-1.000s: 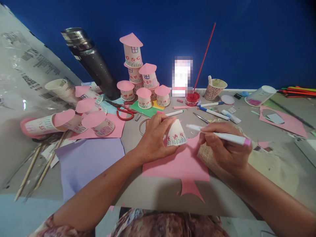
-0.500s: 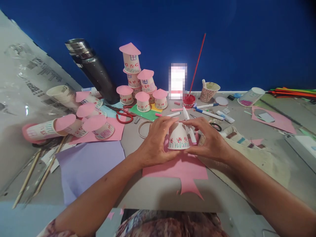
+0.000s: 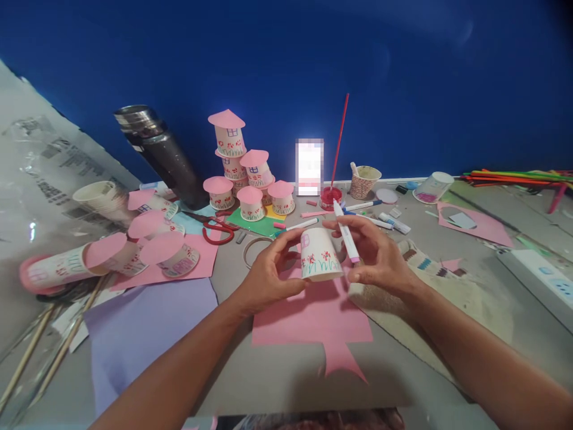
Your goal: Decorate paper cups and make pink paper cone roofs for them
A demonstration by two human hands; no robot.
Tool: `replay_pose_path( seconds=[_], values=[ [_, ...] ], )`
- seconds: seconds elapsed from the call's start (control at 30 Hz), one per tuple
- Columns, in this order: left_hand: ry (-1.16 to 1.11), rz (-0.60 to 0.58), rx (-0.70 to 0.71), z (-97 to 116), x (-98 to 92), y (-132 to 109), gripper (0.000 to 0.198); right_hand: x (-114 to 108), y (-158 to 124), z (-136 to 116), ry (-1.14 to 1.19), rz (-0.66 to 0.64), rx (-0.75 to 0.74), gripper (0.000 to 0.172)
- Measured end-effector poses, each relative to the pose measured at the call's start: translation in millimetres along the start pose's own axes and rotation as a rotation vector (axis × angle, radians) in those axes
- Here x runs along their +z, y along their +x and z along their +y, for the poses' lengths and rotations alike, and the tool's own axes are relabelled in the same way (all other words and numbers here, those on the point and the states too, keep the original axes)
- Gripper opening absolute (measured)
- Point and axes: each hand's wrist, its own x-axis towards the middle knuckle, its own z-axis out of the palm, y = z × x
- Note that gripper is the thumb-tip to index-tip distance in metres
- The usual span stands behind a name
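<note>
Presently holding paper cup in L hand, mouth down & slightly tilted, raised over pink sheet btwn the hands. Gripping by L side only, fingers at side, thumb near lower rim; prob. to leave drawn face (red flowers, green loops along rim, part of purplish window at upper L) uncovered & easy to look over. Carrying white marker in R hand, slanted across fingers, narrow white end pointing away, pink end near thumb; seemingly tucked so to spare fingertips for steadying. Curving R thumb & index close about cup's R side; can't tell if touching. Can't tell either if marker capped.

Noted directly below hands: pink sheet flat on counter, w/ cut edge nearest.

Noted beyond L hand: stacked cups w/ pink paper roofs, smaller ones in front, some on green sheet; apparently set back to stay clear of arms. Nearer: red-handled scissors.

Noted left of L hand: tipped cups, also roofed; below, purple sheet.

Noted beyond R hand: red tub w/ red stick & loose pens, perhaps spread for quick reach. Under R forearm: pale cloth.
</note>
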Motion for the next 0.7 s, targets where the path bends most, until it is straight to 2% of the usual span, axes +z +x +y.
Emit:
replay_pose_path(
  seconds=[0.1,0.23,0.3,0.43,0.7],
  values=[
    [-0.073,0.012,0.002,-4,-4.0,1,0.074,-4,1,-3,0.105,0.143,-0.023,0.079],
    [-0.108,0.007,-0.001,-8,-9.1,3,0.075,-7,4,-2,0.205,0.386,-0.013,0.032],
    [-0.054,0.038,0.007,-8,-9.2,4,0.074,-7,5,-1,0.231,0.439,-0.016,0.025],
    [0.134,0.121,0.04,-6,-5.7,4,0.07,-2,-2,-7,0.172,0.452,-0.057,0.028],
    [0.312,0.122,0.082,-7,-4.8,0,0.077,15,-19,-25,-0.359,0.287,-0.258,0.01]
  ],
)
